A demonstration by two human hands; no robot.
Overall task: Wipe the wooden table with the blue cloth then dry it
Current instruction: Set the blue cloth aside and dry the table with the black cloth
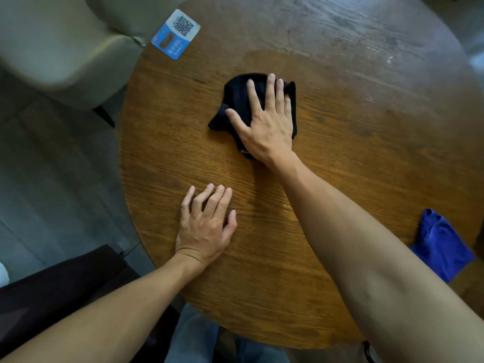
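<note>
The right hand (264, 121) lies flat, fingers spread, on a black cloth (235, 100) at 12 o'clock on the round wooden bench (340, 142); the left hand (207, 226) rests palm-down at 8 o'clock; the blue cloth (440, 244) lies at 4 o'clock.

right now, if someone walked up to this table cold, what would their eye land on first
First, the right hand pressed flat on a black cloth near the middle of the round wooden table. Next, the bright blue cloth lying apart at the table's right edge, untouched, while the left hand rests with bent fingers on bare wood nearer the person. A blue and white QR code card sits at the far left edge.
</note>
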